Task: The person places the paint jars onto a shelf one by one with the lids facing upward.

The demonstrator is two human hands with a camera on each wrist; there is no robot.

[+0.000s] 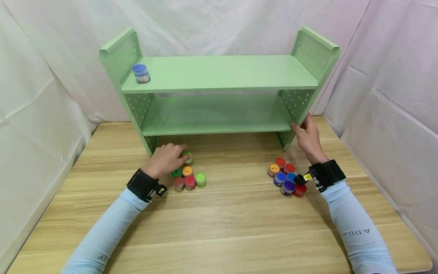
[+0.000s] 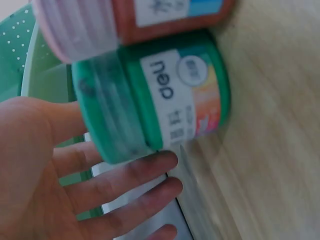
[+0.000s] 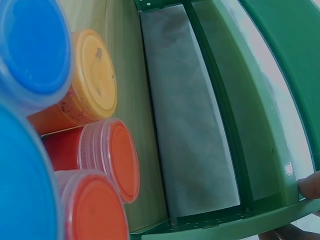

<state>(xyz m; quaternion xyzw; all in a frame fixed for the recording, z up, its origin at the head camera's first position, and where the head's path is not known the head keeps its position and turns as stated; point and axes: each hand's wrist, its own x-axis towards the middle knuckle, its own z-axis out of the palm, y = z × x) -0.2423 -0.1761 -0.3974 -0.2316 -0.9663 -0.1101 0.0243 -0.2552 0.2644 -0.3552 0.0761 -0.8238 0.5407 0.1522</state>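
Observation:
A light green paint jar (image 1: 188,157) sits between the thumb and forefinger of my left hand (image 1: 167,160), which pinches it at the back of the left jar group. A dark green paint jar (image 2: 150,97) stands right by that hand, and in the left wrist view it hides the fingertips' hold. My right hand (image 1: 308,140) grips the right side panel of the green two-tier shelf (image 1: 219,114), thumb in front and fingers round the outer side. On the shelf's upper board, at the left end, stands a blue paint jar (image 1: 141,74).
Orange (image 1: 187,171), red (image 1: 189,182), brown-red (image 1: 178,183) and another light green jar (image 1: 200,179) stand beside my left hand. A right cluster holds several jars, among them a yellow-orange jar (image 1: 273,170) and a purple jar (image 1: 287,187). White cloth (image 1: 219,26) hangs behind the wooden table (image 1: 232,228).

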